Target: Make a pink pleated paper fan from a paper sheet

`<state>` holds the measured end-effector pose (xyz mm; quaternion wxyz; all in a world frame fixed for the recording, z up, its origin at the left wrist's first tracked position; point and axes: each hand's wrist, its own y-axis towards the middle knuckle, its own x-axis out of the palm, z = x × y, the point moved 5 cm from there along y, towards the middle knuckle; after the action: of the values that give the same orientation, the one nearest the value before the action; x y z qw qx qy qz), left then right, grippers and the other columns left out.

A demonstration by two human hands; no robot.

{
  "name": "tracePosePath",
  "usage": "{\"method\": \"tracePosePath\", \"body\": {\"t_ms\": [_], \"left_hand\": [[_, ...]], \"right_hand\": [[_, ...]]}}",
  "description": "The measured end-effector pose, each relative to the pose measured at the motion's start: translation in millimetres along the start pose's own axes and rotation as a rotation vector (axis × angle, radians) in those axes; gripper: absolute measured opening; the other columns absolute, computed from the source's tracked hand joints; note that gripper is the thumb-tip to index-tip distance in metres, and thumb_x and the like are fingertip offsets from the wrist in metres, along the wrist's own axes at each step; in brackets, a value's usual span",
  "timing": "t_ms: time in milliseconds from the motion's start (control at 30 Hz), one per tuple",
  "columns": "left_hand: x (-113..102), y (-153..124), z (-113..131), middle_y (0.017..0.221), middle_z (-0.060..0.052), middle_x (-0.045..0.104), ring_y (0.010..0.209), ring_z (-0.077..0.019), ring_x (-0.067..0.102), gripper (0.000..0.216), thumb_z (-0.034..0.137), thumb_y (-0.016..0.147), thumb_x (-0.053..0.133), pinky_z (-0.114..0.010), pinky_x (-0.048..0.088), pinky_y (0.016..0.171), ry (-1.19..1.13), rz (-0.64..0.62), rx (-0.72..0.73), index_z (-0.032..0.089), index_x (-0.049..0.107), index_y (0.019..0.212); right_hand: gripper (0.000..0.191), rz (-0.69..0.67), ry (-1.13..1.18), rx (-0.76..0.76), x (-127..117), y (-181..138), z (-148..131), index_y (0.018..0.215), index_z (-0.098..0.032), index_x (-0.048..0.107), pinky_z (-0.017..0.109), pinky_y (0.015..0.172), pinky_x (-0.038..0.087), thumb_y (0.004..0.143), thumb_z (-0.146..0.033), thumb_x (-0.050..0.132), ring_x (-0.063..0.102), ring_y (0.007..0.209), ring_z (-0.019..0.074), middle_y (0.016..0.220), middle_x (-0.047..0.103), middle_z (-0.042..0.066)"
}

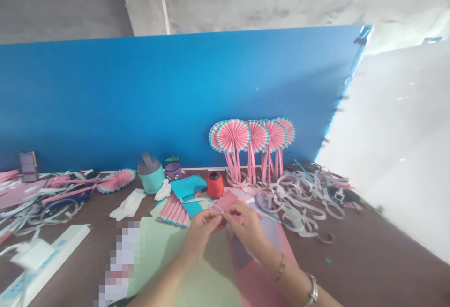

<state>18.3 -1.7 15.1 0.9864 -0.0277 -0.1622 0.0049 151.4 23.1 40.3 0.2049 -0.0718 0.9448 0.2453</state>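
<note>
My left hand [204, 227] and my right hand [244, 222] meet at the fingertips over the papers. Both are closed in a pinch, and whatever lies between the fingers is too small or hidden to make out. Just behind them lies a piece of pink paper [227, 199], partly covered by my right hand. A red spool of thread [215, 186] stands beyond it. To the left are pleated pink paper [172, 211] with blue edges and blue sheets [189, 186]. Under my hands are a light green sheet [165, 255] and a pink sheet [256, 283].
Several round pink paper fans [234, 136] stand against the blue partition [158, 96]. Tangled white straps [305, 194] lie on the right. A teal cup [150, 175], a crumpled white tissue [128, 204], another fan [117, 180], a phone [28, 166] and a power strip [66, 250] are leftward.
</note>
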Motion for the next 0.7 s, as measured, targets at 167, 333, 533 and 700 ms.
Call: {"method": "tracePosePath", "body": {"t_ms": [167, 333, 533, 700], "left_hand": [[3.8, -1.9, 0.0, 0.067, -0.002, 0.066, 0.071, -0.0155, 0.062, 0.032, 0.043, 0.06, 0.082, -0.03, 0.049, 0.081, -0.021, 0.017, 0.026, 0.014, 0.07, 0.067], [5.9, -4.2, -1.0, 0.071, -0.004, 0.068, 0.075, -0.0172, 0.063, 0.03, 0.042, 0.064, 0.08, -0.031, 0.048, 0.084, -0.035, 0.016, 0.023, 0.014, 0.069, 0.068], [5.9, -4.9, 0.2, 0.07, -0.003, 0.068, 0.075, -0.0176, 0.063, 0.029, 0.041, 0.063, 0.08, -0.031, 0.048, 0.083, -0.032, 0.022, 0.031, 0.015, 0.069, 0.067], [4.6, -3.8, -0.2, 0.068, -0.002, 0.067, 0.072, -0.0157, 0.062, 0.032, 0.043, 0.06, 0.082, -0.029, 0.048, 0.081, -0.034, 0.029, 0.026, 0.015, 0.069, 0.066]], "right_hand": [[0.012, 0.037, 0.058, 0.032, 1.3, -0.7, 0.3, 0.069, -0.019, 0.061, 0.029, 0.067, 0.044, 0.079, -0.022, 0.056, 0.056, 0.071, 0.017, 0.071, 0.061, 0.002], [0.013, 0.033, 0.086, 0.046, 1.4, -0.8, -1.7, 0.068, -0.018, 0.059, 0.029, 0.066, 0.045, 0.078, -0.025, 0.054, 0.056, 0.069, 0.017, 0.07, 0.061, 0.002], [0.01, 0.016, 0.104, 0.04, 1.9, -0.8, 1.9, 0.07, -0.018, 0.059, 0.029, 0.068, 0.046, 0.077, -0.021, 0.052, 0.058, 0.072, 0.0169, 0.072, 0.062, 0.002], [0.011, 0.03, 0.149, 0.077, 1.6, 0.1, 2.4, 0.067, -0.018, 0.06, 0.029, 0.068, 0.047, 0.075, -0.024, 0.055, 0.058, 0.07, 0.0167, 0.07, 0.063, 0.002]]}}
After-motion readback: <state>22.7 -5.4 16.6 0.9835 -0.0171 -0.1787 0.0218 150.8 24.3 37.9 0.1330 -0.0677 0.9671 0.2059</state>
